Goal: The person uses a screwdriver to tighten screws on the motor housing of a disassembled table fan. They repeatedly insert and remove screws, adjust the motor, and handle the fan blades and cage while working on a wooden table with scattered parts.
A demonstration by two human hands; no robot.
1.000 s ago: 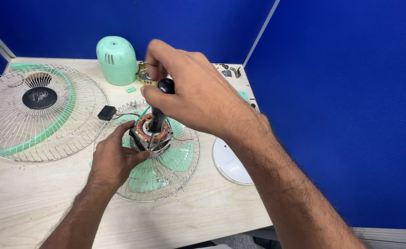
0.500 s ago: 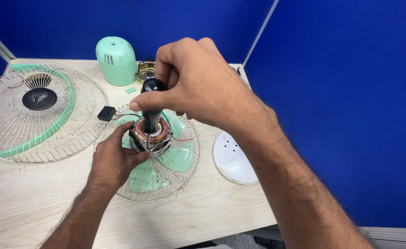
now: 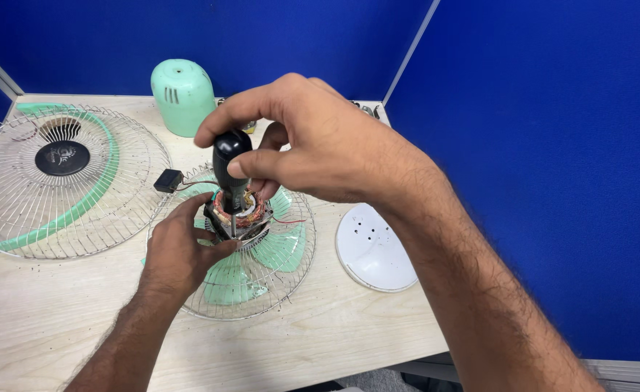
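Note:
A fan motor (image 3: 241, 212) with copper windings sits on a wire guard (image 3: 276, 290) that holds green fan blades (image 3: 280, 247). My left hand (image 3: 178, 254) grips the motor's left side. My right hand (image 3: 312, 141) holds a black-handled screwdriver (image 3: 229, 163) upright, with its shaft pointing down onto the motor's near edge. A small black capacitor (image 3: 167, 180) lies to the left, joined to the motor by thin wires.
A second wire fan guard (image 3: 15, 210) with a green rim and black hub lies at left. A mint green motor cover (image 3: 182, 96) stands at the back. A white round plate (image 3: 374, 250) lies at right. Blue partition walls surround the wooden table (image 3: 44, 319).
My right hand has turned on the screwdriver handle and come nearer the camera, with the tool still standing on the motor. My left hand has stayed on the motor.

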